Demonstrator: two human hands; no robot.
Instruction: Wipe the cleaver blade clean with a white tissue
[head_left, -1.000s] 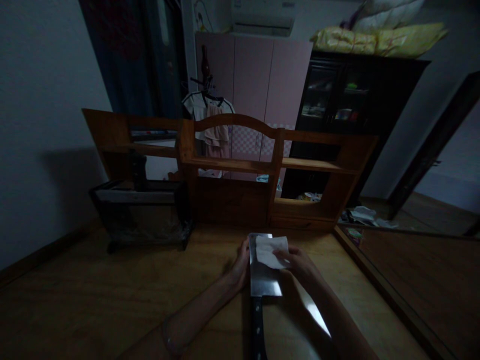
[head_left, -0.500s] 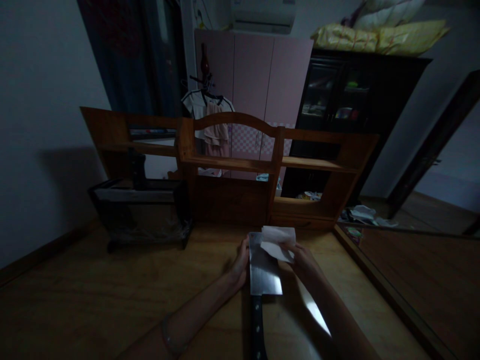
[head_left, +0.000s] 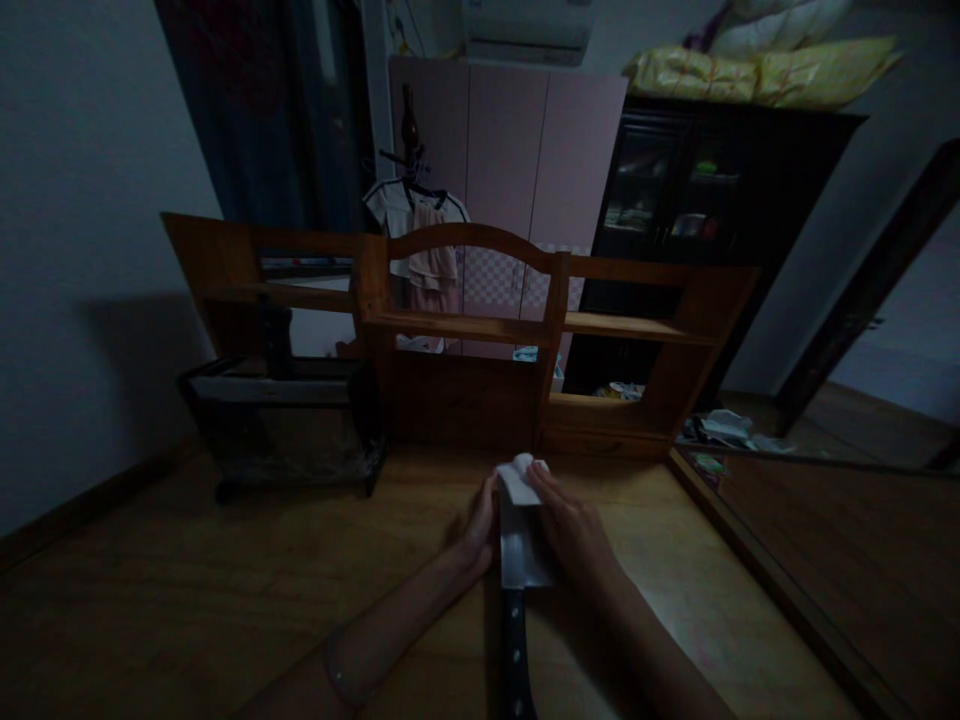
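A cleaver with a broad steel blade and a riveted black handle points away from me over the wooden table, its handle running toward the lower edge of the view. My left hand grips the blade along its left edge, fingers partly hidden behind it. A folded white tissue lies over the far end of the blade. My right hand holds this tissue against the steel, its fingers at the top right of the blade and covering part of the right edge.
At the left stands a black knife rack with a see-through front and a black-handled knife in it. A wooden shelf unit spans the back of the table. A raised wooden edge runs along the right.
My right hand has moved left and pressed the tissue onto the far end of the blade. The tissue is now bent over it. My left hand and the cleaver stay in place.
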